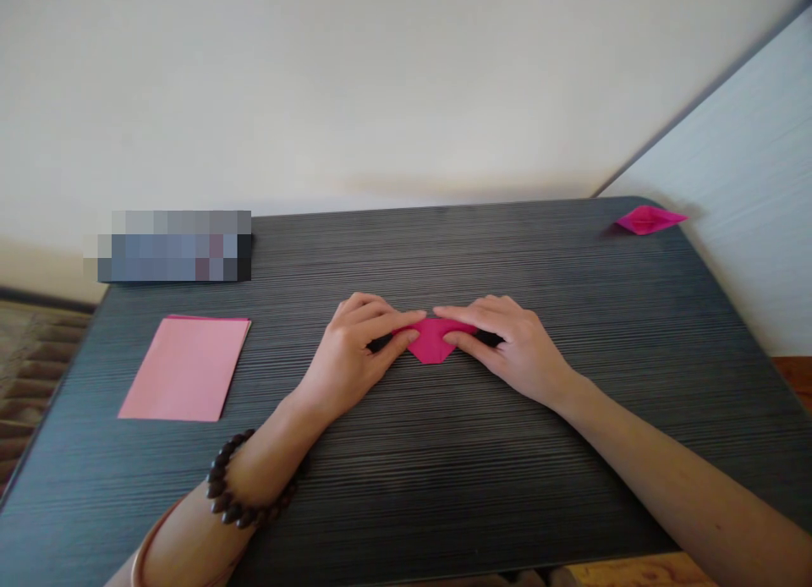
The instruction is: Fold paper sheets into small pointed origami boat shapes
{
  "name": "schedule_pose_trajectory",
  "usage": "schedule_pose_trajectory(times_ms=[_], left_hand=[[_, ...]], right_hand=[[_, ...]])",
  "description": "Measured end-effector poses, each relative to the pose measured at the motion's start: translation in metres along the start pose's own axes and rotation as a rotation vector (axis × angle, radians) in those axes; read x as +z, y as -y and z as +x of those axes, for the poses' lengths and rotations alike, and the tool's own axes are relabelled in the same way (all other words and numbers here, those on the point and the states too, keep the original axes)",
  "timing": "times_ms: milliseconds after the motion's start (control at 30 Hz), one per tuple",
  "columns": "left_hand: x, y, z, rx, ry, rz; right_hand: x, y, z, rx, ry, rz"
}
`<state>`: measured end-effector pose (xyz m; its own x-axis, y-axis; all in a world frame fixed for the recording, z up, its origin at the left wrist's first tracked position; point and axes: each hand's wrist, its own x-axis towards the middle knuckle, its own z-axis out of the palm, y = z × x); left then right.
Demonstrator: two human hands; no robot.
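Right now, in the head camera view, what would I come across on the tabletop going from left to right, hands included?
Paper stack with a light pink top sheet, left hand, small folded pink paper, right hand, pointed pink paper shape near the far right corner.

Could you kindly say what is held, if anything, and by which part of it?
The folded pink paper: left grip at its left end, right grip at its right end.

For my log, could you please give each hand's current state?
Left hand: holding the left side of the bright pink folded paper.
Right hand: holding its right side.
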<state>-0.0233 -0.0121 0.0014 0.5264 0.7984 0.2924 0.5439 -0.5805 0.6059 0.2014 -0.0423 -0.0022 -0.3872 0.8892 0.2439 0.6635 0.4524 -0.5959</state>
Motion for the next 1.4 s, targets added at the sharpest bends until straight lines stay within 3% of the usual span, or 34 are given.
schedule_pose_trajectory(times_ms=[400,900,1167,1400], left_hand=[[0.002,0.004,0.000,0.062,-0.017,0.003],[0.000,0.000,0.000,-0.014,0.046,0.092],[-0.004,0.007,-0.002,0.197,0.049,0.205],[-0.010,-0.006,-0.008,0.326,0.119,0.444]], right_hand=[[0.006,-0.001,-0.001,-0.096,-0.052,-0.132],[0.005,0.002,0.001,-0.037,-0.053,-0.158],[0.003,0.004,-0.004,-0.127,-0.116,-0.294],[0.005,0.007,-0.014,-0.224,-0.096,-0.519]])
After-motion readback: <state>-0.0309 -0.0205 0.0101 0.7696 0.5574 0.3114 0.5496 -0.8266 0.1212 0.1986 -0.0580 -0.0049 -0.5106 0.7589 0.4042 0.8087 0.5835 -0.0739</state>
